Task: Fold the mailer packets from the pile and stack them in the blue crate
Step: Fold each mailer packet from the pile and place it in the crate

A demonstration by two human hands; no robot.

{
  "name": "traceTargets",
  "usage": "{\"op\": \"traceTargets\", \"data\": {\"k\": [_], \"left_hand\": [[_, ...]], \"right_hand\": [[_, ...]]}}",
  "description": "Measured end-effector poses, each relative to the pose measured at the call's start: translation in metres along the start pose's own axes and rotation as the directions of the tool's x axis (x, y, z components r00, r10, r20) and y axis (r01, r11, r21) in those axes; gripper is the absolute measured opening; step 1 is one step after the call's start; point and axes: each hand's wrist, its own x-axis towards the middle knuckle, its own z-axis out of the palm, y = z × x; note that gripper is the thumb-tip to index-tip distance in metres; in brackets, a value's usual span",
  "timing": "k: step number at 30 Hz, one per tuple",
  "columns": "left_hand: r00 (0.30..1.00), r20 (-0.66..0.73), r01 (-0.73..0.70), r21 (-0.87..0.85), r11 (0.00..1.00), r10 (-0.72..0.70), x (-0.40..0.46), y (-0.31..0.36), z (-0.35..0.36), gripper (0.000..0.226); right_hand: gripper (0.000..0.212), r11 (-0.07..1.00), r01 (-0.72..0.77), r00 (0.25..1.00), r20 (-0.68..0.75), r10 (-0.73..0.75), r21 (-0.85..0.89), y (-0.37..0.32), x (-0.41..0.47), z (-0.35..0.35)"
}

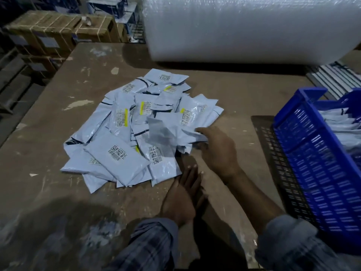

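Plaid sleeves [148,249] frame the bottom edge; the left hand [180,200] lies flat, fingers straight, on the table [48,192] at the pile's [136,130] five o'clock edge. At the pile's three o'clock side, the right hand [216,147] pinches a limp packet [168,133]. Such packets look light, soft and slippery; grasp by an edge. At three o'clock, the crate [312,173] holds stacked packets.
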Motion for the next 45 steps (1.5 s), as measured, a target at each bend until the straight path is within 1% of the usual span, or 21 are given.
{"op": "traceTargets", "data": {"k": [2,4,5,7,9,10,12,15,18,19,21,23,25,26,28,30,33,35,38,43,45], "left_hand": [[0.998,0.027,0.049,-0.028,0.998,-0.049,0.001,0.005,-0.007,0.072],[0.997,0.028,0.075,-0.019,0.997,-0.075,0.0,0.006,-0.009,0.069],[0.997,0.007,0.08,-0.074,0.994,-0.079,-0.001,0.007,-0.008,0.064],[0.985,-0.112,0.107,-0.214,0.971,-0.133,-0.006,0.009,-0.01,0.051],[0.94,-0.248,0.153,-0.306,0.94,-0.233,-0.011,0.011,-0.009,0.031],[0.922,-0.279,0.18,-0.305,0.935,-0.268,-0.013,0.013,-0.011,0.022],[0.912,-0.317,0.185,-0.243,0.952,-0.259,-0.017,0.015,-0.014,0.024],[0.9,-0.397,0.14,-0.128,0.982,-0.18,-0.021,0.019,-0.021,0.027],[0.889,-0.434,0.114,-0.098,0.989,-0.145,-0.016,0.036,-0.037,0.021],[0.899,-0.425,0.084,-0.079,0.993,-0.11,-0.01,0.04,-0.041,0.026],[0.935,-0.355,-0.004,-0.028,1.0,-0.006,0.009,0.045,-0.046,0.042],[0.959,-0.259,-0.122,-0.004,0.993,0.117,0.034,0.046,-0.044,0.05],[0.968,-0.151,-0.203,-0.005,0.979,0.2,0.055,0.046,-0.035,0.054],[0.97,-0.098,-0.224,-0.001,0.975,0.223,0.06,0.045,-0.028,0.056],[0.972,-0.021,-0.233,-0.008,0.972,0.233,0.061,0.04,-0.016,0.058],[0.978,-0.01,-0.209,-0.036,0.977,0.209,0.049,0.034,-0.009,0.058],[0.982,-0.012,-0.186,0.029,0.982,0.187,0.029,0.03,-0.003,0.061],[0.989,0.018,-0.147,0.086,0.985,0.146,0.017,0.033,0.002,0.066],[0.997,0.051,-0.057,0.133,0.989,0.051,0.0,0.042,0.006,0.071],[0.996,-0.002,0.091,0.203,0.975,-0.093,-0.016,0.064,-0.006,0.07],[0.987,-0.04,0.162,0.196,0.967,-0.158,-0.016,0.074,-0.015,0.066]], "right_hand": [[0.044,0.993,0.049,0.988,-0.143,-0.064,-0.112,0.021,-0.027,-0.023],[0.038,0.989,-0.005,0.979,-0.2,-0.026,-0.15,0.05,-0.059,-0.039],[0.035,0.984,-0.061,0.978,-0.208,0.025,-0.165,0.064,-0.077,-0.045],[0.032,0.97,-0.153,0.975,-0.19,0.117,-0.19,0.087,-0.114,-0.051],[0.032,0.973,-0.17,0.981,-0.121,0.152,-0.156,0.103,-0.148,-0.05],[0.035,0.976,-0.174,0.983,-0.078,0.165,-0.133,0.108,-0.161,-0.048],[0.044,0.977,-0.178,0.984,-0.025,0.177,-0.121,0.113,-0.182,-0.044],[0.041,0.982,-0.163,0.987,-0.026,0.161,-0.1,0.115,-0.202,-0.041],[0.04,0.962,-0.234,0.972,-0.049,0.229,-0.144,0.116,-0.213,-0.043],[0.038,0.954,-0.254,0.967,-0.076,0.244,-0.16,0.117,-0.214,-0.044],[0.032,0.948,-0.256,0.964,-0.128,0.235,-0.188,0.117,-0.213,-0.044],[0.037,0.944,-0.265,0.96,-0.146,0.238,-0.197,0.112,-0.207,-0.046],[0.044,0.925,-0.293,0.954,-0.145,0.264,-0.24,0.105,-0.201,-0.048],[0.05,0.913,-0.294,0.955,-0.116,0.272,-0.283,0.101,-0.196,-0.047],[0.064,0.898,-0.229,0.967,0.015,0.253,-0.376,0.1,-0.19,-0.041],[0.07,0.904,-0.193,0.955,0.139,0.262,-0.381,0.105,-0.191,-0.028],[0.074,0.903,-0.309,0.909,0.186,0.373,-0.3,0.112,-0.205,-0.012],[0.076,0.898,-0.336,0.901,0.181,0.394,-0.285,0.115,-0.219,-0.006],[0.075,0.899,-0.329,0.912,0.151,0.382,-0.29,0.118,-0.238,-0.002],[0.081,0.864,-0.354,0.902,0.112,0.416,-0.358,0.114,-0.241,-0.008],[0.077,0.838,-0.401,0.889,0.063,0.453,-0.369,0.107,-0.23,-0.013]]}}
